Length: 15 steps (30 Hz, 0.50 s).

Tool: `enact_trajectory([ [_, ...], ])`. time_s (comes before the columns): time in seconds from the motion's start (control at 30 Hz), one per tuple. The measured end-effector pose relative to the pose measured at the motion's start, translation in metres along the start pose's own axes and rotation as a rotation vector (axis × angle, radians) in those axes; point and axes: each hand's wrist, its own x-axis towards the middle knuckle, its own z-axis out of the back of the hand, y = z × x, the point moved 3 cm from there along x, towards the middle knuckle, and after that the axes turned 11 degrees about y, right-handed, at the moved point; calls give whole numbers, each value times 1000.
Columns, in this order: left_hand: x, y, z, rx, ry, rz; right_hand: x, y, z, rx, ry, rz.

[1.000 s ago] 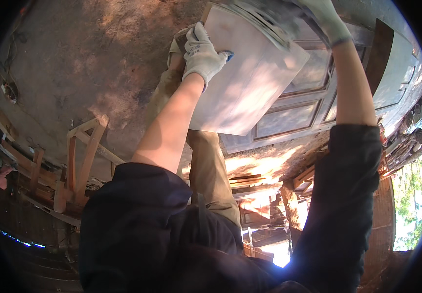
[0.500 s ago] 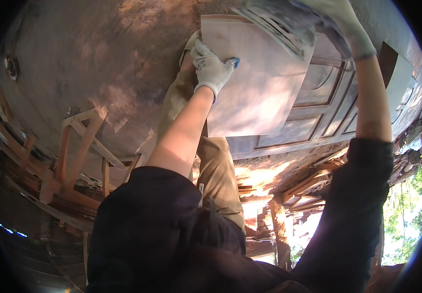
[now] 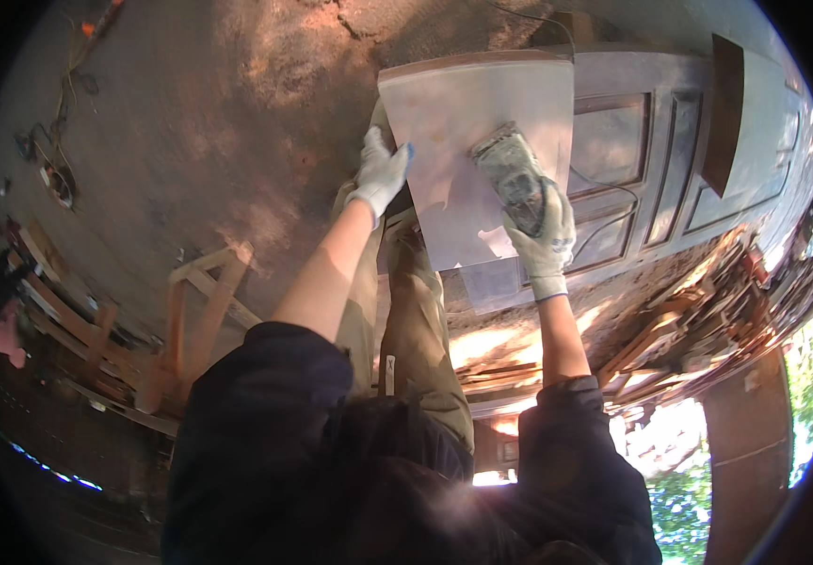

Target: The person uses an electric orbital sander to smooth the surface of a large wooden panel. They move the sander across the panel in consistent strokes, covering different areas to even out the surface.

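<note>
A flat, pale wooden panel (image 3: 453, 108) lies in front of me, on top of a panelled door. My right hand (image 3: 546, 231), in a white work glove, is closed round the rear of a dusty power sander (image 3: 510, 165). The sander rests on the panel's right half, tilted toward the upper left. At the panel's left edge is my gloved left hand (image 3: 381, 177), its blue-tipped thumb over the edge and its fingers along the outer side. The undersides of those fingers are hidden.
The dark panelled door (image 3: 613, 141) reaches right under the panel, with a cord (image 3: 613, 185) across it and a brown board (image 3: 726, 118) standing farther right. Scrap wood (image 3: 698, 311) is piled at lower right. A wooden frame (image 3: 201, 292) stands left; cables (image 3: 53, 169) lie at far left.
My right hand has brought the sander from the panel's far right corner back toward me. My left hand has slid slightly left, thumb now at the edge. The view has shifted.
</note>
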Motion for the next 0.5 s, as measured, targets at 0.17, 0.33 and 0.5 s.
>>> enact_trajectory([
  [0.17, -63, -53, 89, 8, -45, -62, 0, 2, 2, -2, -31, -65],
  [0.33, -112, -75, 208, -55, 22, 10, -2, -6, 14, 165, -156, -437],
  [0.5, -150, -116, 323, 108, -42, 11, -7, -1, 28, 191, -79, -634],
])
